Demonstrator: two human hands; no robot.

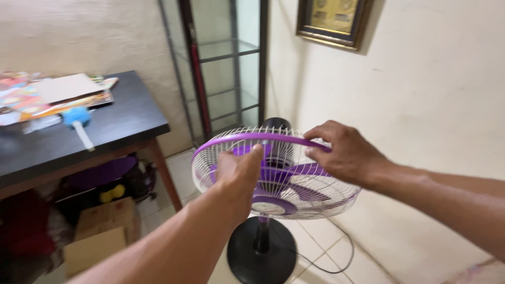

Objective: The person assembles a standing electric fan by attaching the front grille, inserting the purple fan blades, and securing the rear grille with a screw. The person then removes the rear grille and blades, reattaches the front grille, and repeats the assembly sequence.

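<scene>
My hands grip the fan's glossy purple plastic rim (263, 138) over a thin white wire grille (226, 176); blades (294, 173) smooth purple plastic; base (261, 251) matt black; far-left table (121, 123) dark, satin wood.

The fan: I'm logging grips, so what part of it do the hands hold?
Both hands, left and right, grip the fan by its purple guard rim, on opposite sides.

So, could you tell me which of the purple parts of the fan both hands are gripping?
The purple ring around the grille's rim: the left hand and right hand hold it at opposite sides. The purple blades sit untouched inside the wire grille.
</scene>
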